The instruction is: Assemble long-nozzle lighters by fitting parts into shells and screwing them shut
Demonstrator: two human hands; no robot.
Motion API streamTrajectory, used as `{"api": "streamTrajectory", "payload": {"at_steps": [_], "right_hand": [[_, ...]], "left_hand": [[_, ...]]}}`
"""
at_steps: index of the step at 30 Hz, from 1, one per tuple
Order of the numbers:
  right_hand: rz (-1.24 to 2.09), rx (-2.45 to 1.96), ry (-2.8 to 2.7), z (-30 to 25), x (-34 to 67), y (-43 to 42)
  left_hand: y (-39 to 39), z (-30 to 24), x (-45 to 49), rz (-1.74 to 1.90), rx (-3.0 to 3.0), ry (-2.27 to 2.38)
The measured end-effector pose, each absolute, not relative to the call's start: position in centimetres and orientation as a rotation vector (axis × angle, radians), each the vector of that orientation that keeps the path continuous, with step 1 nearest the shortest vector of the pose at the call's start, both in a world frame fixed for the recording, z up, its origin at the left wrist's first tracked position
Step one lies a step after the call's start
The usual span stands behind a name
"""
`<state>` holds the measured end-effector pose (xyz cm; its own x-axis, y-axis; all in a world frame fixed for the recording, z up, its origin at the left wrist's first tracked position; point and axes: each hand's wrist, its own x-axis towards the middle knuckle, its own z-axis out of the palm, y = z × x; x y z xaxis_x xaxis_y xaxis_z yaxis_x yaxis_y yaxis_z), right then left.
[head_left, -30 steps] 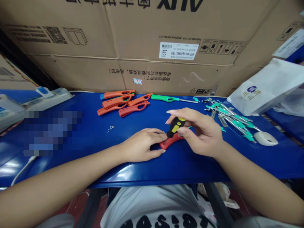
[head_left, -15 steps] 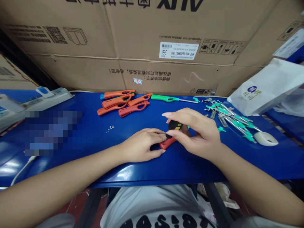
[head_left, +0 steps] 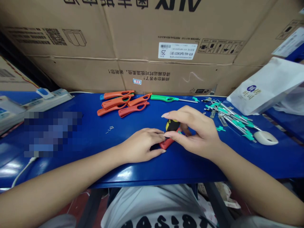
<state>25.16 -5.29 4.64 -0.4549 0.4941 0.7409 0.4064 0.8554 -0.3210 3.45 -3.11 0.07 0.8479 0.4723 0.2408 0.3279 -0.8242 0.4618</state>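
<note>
My left hand point(head_left: 142, 144) lies on the blue table point(head_left: 95, 136), fingers curled over the end of a red lighter shell point(head_left: 166, 143) and pinning it down. My right hand point(head_left: 194, 133) is closed round a black and yellow screwdriver handle point(head_left: 172, 125), held upright with its tip on the red shell. The screwdriver's shaft is hidden by my fingers. Bits of teal plastic show under my right hand.
Several orange lighter shells point(head_left: 123, 103) and a green lighter point(head_left: 166, 98) lie at the back. A pile of teal and metal lighter parts point(head_left: 228, 118) and a white oval piece point(head_left: 265, 138) sit at the right. A white bag point(head_left: 268, 87), cardboard boxes point(head_left: 152, 44) and a power strip point(head_left: 47, 96) surround them.
My right hand has turned on the screwdriver handle and dropped a little, fingers now covering more of it. The left hand and the red shell have stayed put.
</note>
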Motion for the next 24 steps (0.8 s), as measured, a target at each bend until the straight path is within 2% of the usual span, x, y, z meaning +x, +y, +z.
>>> {"api": "streamTrajectory", "payload": {"at_steps": [7,19,24], "right_hand": [[0.334,-0.551,-2.132,5.00,25.23,-5.48],[-0.052,-0.689,-2.089,4.86,25.44,-5.14],[0.191,-0.669,-2.173,4.96,25.59,-5.15]], "left_hand": [[-3.11,0.12,3.44,0.472,2.639,0.590],[-3.11,-0.03,3.46,0.483,2.651,0.591],[-3.06,-0.25,3.45,0.484,2.659,0.587]]}}
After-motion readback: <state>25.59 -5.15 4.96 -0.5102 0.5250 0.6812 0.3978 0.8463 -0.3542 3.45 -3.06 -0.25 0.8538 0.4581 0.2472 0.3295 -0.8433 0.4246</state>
